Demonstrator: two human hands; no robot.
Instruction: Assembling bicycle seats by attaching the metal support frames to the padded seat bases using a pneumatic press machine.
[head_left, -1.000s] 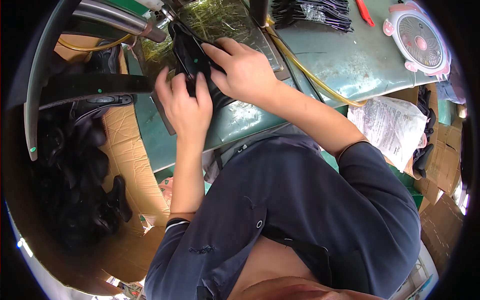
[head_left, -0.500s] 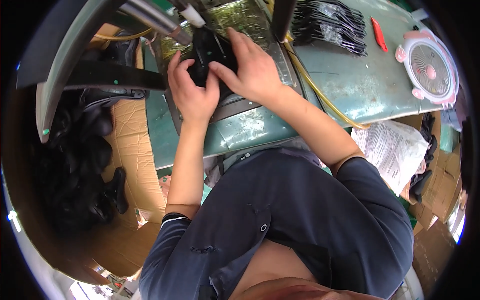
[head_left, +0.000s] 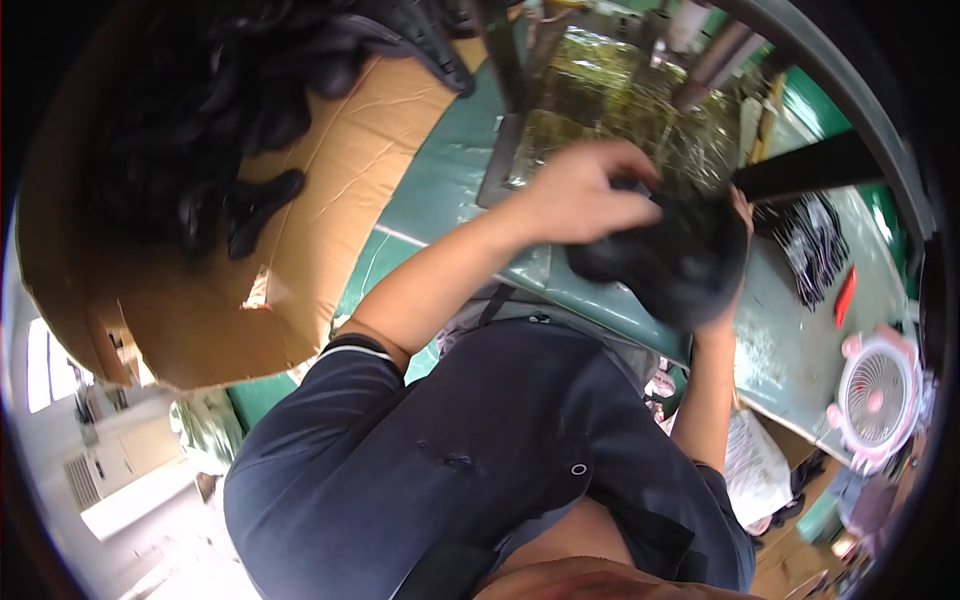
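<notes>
A black, rounded piece that looks like a bicycle saddle is held between my two hands, tilted and smeared by motion. My left hand has its thumb and fingers closed on the left end of it. From the right, my right hand grips it from beneath and behind; most of those fingers are hidden, with tips showing at its far edge. Beyond the saddle lies the machine bed, covered with shiny yellowish film. A metal rod of the machine slants down over that bed.
A large cardboard box at the left holds many black saddle-like pieces. On the green table at the right are a stack of black parts, a red tool and a pink-and-white fan. A dark machine frame curves overhead.
The black saddle has come up off the film-covered bed and toward me, with both hands now gripping its sides rather than pressing on it. The view has swung left.
</notes>
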